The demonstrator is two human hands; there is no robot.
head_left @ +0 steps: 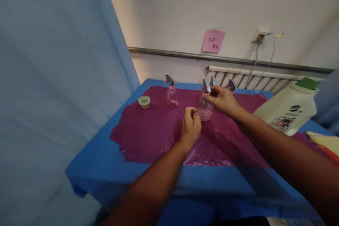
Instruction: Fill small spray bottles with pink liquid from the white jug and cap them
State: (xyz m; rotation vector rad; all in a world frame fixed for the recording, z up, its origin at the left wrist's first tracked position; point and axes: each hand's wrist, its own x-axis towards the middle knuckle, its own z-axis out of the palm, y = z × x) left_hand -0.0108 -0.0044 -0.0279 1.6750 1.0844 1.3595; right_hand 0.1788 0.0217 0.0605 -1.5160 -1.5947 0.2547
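Observation:
A clear spray bottle (pixel 204 113) with a pink collar and grey trigger head stands on the purple plastic sheet (pixel 153 130). My right hand (pixel 224 99) grips it at the neck, just below the head, with thumb and fingers. Close against the bottle's lower left side is my left hand (pixel 191 125), its fingers curled closed. Whether those fingers touch the bottle or hold something small cannot be made out. To the left stands a second spray bottle (pixel 172 98) with a little reddish content at its bottom. Behind my right hand, more spray heads (pixel 232 84) show, their bottles mostly hidden.
A small pale cup (pixel 144 101) stands on the sheet's left part. A large cream jug (pixel 288 109) with green in its mouth leans at right. Blue cloth (pixel 103 144) covers the table; a blue curtain (pixel 53 77) hangs at left. Behind runs a metal rail (pixel 172 53).

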